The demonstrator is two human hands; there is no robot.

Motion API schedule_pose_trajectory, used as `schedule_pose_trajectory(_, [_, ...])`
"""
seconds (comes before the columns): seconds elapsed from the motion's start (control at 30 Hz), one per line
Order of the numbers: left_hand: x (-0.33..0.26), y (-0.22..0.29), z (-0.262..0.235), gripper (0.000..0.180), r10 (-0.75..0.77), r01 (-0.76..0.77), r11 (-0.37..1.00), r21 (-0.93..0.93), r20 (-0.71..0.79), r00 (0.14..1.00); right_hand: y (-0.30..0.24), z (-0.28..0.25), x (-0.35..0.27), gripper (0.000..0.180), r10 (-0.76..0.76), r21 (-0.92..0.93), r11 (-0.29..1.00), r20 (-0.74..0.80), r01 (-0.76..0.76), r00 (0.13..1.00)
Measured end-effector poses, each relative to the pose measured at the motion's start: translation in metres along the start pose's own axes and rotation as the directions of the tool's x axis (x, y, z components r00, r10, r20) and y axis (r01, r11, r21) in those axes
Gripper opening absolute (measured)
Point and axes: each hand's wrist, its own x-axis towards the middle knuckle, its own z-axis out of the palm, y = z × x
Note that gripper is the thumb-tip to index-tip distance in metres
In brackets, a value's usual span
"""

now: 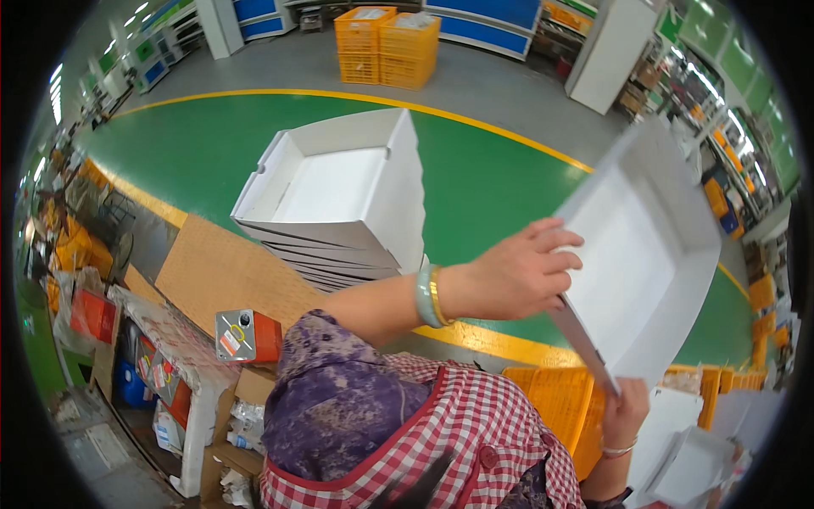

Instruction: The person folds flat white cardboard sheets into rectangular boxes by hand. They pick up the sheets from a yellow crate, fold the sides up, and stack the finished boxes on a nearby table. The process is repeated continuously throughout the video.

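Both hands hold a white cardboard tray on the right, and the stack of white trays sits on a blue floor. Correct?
Not quite: the floor under the stack of white trays is green, edged by a yellow line, not blue. The head view shows it. The rest holds: the left hand and right hand both hold the white cardboard tray on the right.

Setting: factory or warehouse packing floor. Green-painted concrete floor (212,153) edged by a yellow lane line (475,123) is curving across the centre. Orange plastic crates (387,47) are standing stacked at 12 o'clock; blue shelving racks (483,21) are lining the far wall. Folded white cardboard box trays (339,199) are piling up at centre, storage bays are running along 2 to 3 o'clock, cluttered goods at 9 o'clock.
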Motion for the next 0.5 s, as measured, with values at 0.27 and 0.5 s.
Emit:
schedule_pose_trajectory(0.27, [-0.057,-0.04,-0.159,0.027,-0.21,0.261,0.889,0.375,-0.174,0.962,-0.063,0.007,0.221,0.01,-0.473,-0.141,0.881,-0.301,0.452,0.828])
schedule_pose_trajectory(0.5, [-0.094,-0.012,-0.215,0.041,-0.312,0.474,0.744,0.471,-0.382,0.87,-0.125,0.004,0.334,0.024,-0.664,-0.076,0.708,-0.408,0.702,0.626])
